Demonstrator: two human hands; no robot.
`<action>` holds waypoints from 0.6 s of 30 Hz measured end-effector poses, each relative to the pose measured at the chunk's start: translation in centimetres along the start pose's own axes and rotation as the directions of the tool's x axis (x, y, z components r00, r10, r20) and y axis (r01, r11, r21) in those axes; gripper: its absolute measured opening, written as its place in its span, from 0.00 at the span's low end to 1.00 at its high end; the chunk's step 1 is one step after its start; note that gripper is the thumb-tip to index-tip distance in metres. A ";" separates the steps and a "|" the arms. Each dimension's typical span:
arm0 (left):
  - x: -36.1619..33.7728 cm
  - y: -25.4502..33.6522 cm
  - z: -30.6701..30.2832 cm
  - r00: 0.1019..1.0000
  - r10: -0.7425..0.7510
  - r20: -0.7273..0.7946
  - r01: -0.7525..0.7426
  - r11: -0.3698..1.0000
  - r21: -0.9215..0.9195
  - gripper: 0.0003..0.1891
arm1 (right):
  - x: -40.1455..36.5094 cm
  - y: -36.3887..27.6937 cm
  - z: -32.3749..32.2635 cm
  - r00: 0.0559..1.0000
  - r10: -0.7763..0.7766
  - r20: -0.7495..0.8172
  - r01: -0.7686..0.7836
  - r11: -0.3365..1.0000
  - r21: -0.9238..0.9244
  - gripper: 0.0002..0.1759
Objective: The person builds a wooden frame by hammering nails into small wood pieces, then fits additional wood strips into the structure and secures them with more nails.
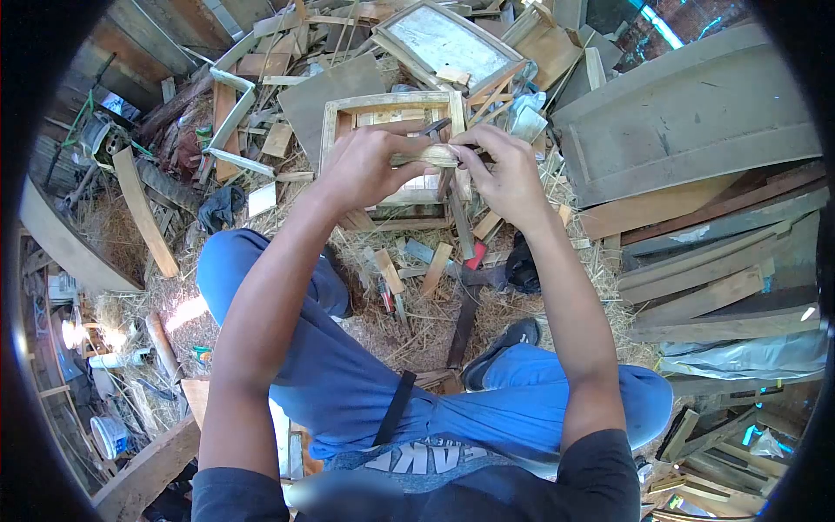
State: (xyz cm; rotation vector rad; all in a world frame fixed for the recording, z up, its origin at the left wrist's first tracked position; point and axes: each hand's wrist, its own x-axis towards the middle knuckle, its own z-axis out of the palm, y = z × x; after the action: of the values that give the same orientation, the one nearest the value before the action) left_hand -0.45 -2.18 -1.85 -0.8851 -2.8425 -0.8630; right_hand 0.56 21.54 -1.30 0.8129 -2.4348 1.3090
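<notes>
My left hand (370,161) is closed around a short, pale strip of wood (426,157), held over a wooden box-like frame (330,130). At the strip's right end, the fingertips of my right hand (503,170) are pinched together. Whatever is between them, if anything, is too small to make out. A dark metal piece (436,127) shows just beyond my left fingers. A narrow grey-brown bar (459,217) runs down below the strip; whether the two are joined is hidden by my hands. The wooden frame stands on the ground between my knees and the scrap pile.
Curved wooden boards (722,283) are stacked at the right beside a large panel (687,117). A framed pane (448,43) lies on scrap wood at the back. A red-handled tool (386,296) and a dark flat bar (464,322) lie on the straw between my feet.
</notes>
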 end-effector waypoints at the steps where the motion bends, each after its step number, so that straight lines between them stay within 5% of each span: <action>1: 0.0 -0.2 0.3 0.998 0.031 -0.046 -0.030 0.999 0.022 0.19 | 0.0 0.1 0.0 1.000 0.000 0.001 0.000 1.000 0.000 0.07; 18: 0.0 -0.4 0.2 0.996 0.048 -0.072 -0.048 0.999 0.001 0.18 | -0.6 1.3 0.8 0.986 -0.145 -0.088 0.143 0.989 -0.025 0.07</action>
State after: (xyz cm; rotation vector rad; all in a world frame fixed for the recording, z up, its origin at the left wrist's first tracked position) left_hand -0.66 -2.28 -2.23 -0.8995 -2.7480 -0.8718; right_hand 0.35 21.65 -2.96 0.8877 -2.2702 1.2402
